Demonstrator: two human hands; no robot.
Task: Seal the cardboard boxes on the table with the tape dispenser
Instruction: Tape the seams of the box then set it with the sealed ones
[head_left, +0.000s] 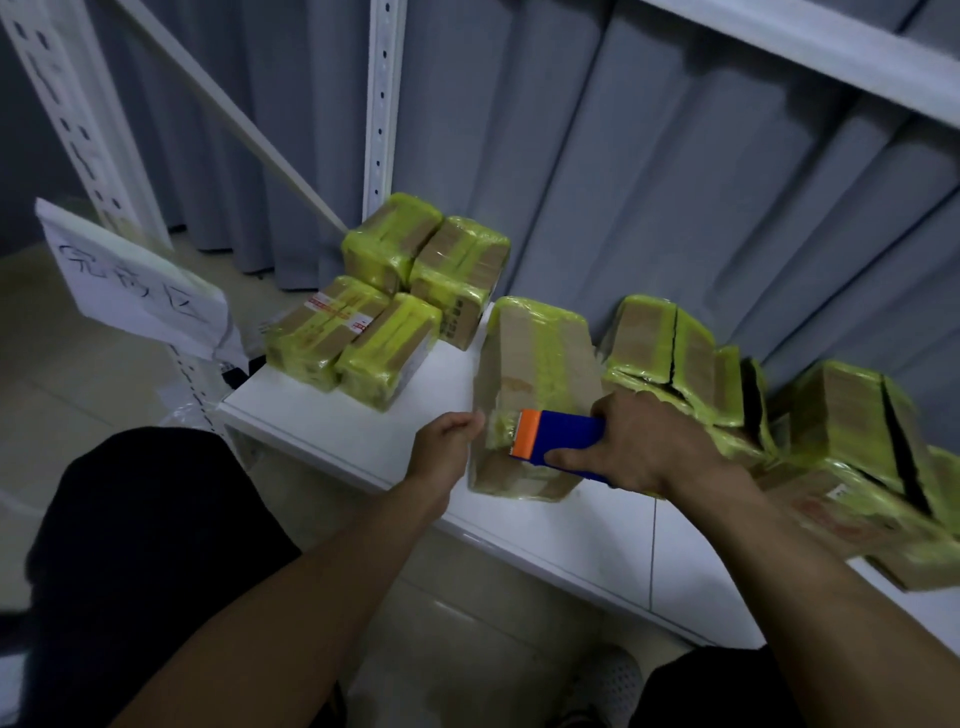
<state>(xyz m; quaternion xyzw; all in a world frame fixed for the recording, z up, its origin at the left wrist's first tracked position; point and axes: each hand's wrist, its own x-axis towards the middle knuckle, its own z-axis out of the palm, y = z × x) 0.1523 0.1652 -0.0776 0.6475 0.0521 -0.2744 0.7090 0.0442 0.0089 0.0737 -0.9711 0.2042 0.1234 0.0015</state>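
A pleated grey curtain (649, 182) hung behind a white perforated upright (383, 104). A white paper sign (132, 280) with handwritten characters leaned at the left, seemingly fixed to another slotted post (72, 130), above a pale tiled floor (67, 374).

A packing and storage room is indicated: cardboard parcels (395, 296) bound in yellow tape are stacked in groups on a white table (332, 415), which is framed by slotted white metal shelving uprights (383, 98). A handwritten paper sign (135, 280) is seen beside the left upright, and a grey curtain (649, 182) is hung behind, above a tiled floor (78, 364).
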